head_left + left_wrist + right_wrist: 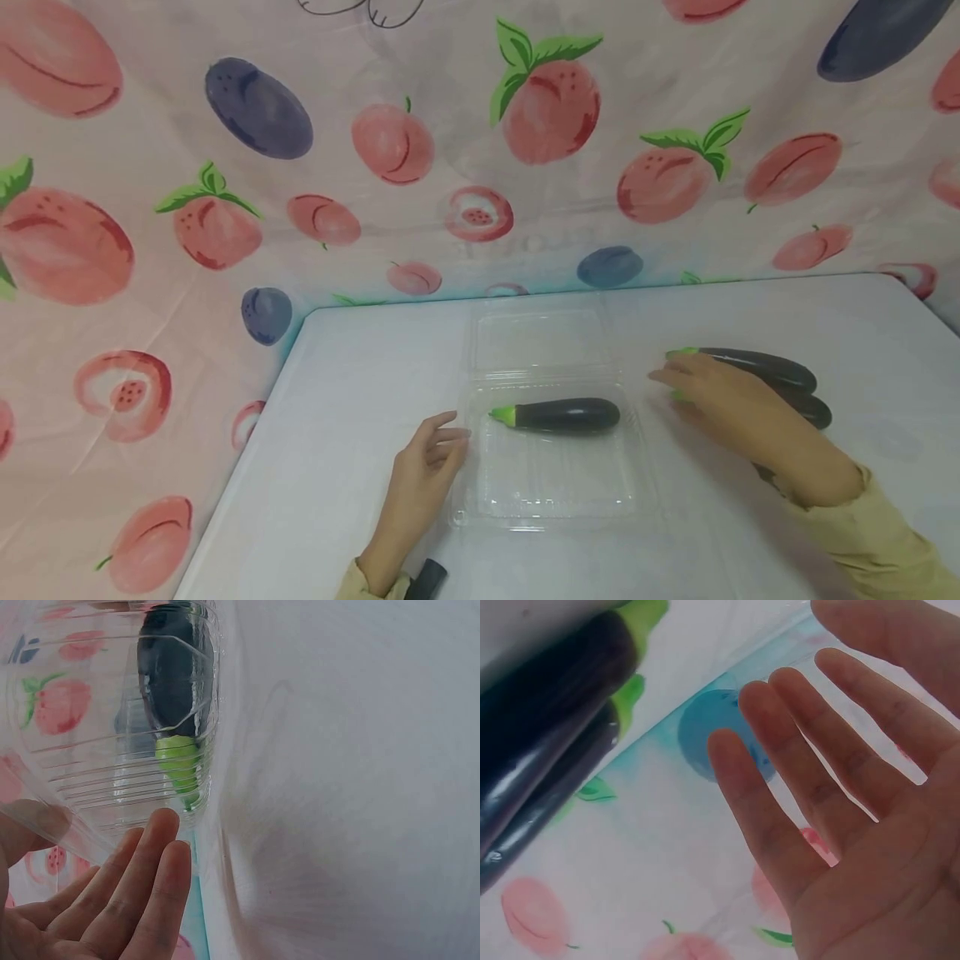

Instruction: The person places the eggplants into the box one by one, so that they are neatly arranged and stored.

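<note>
A clear plastic clamshell container (555,505) lies with its lid (542,337) folded back. Inside it one dark eggplant (573,414) rests crosswise, its green stem end pointing left. At the container's left edge is my left hand (427,467); its fingers are loosely extended, and the thumb (46,820) lies at the rim in the left wrist view. To the right, two more eggplants (783,367) lie side by side, partly hidden under my right hand (720,400). The right wrist view shows that hand's fingers (795,769) spread and straight beside the eggplants (562,690), holding nothing.
The white table (345,375) ends at a backdrop cloth (420,67) printed with peaches and plums. A small black cylindrical object (427,578) sits by the left sleeve.
</note>
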The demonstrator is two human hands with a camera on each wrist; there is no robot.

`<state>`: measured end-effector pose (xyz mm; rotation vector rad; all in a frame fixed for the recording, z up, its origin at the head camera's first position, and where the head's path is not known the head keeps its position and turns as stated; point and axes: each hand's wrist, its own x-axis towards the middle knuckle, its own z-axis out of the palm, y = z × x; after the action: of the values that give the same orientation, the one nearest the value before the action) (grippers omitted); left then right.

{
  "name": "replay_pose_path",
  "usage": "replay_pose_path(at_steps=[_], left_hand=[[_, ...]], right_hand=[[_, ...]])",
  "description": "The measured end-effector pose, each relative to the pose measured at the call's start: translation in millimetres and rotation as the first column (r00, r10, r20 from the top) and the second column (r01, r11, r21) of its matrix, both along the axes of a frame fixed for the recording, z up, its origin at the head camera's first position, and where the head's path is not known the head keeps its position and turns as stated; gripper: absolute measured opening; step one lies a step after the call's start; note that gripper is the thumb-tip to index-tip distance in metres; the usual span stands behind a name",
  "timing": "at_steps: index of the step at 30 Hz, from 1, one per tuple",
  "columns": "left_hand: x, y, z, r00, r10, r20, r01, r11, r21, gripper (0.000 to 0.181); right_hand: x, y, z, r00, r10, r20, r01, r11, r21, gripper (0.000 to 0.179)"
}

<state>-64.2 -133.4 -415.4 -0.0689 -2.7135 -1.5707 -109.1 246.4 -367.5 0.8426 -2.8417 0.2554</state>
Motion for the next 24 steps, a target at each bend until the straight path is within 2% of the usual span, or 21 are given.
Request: replay_pose_path(at_steps=[8,18,24], left_hand=[[-0.1,-0.7,0.0,1.000,-0.005,-0.011,0.005,1.000,-0.003,0.041],[-0.3,-1.0,0.5,1.000,-0.007,-0.013,0.007,1.000,-0.001,0.040],[-0.3,-0.8,-0.2,1.000,-0.004,-0.013,0.004,1.000,0.001,0.039]], right_hand=[[0.2,11.8,-6.0,1.000,-0.026,0.013,0.026,1.000,-0.007,0.039],[-4.4,26.4,-17.4,0.997,0.038,-0.072,-0.040,0.999,-0.019,0.040],[-5.0,29.7,-18.1,1.000,0.007,-0.026,-0.007,1.000,0.001,0.040]])
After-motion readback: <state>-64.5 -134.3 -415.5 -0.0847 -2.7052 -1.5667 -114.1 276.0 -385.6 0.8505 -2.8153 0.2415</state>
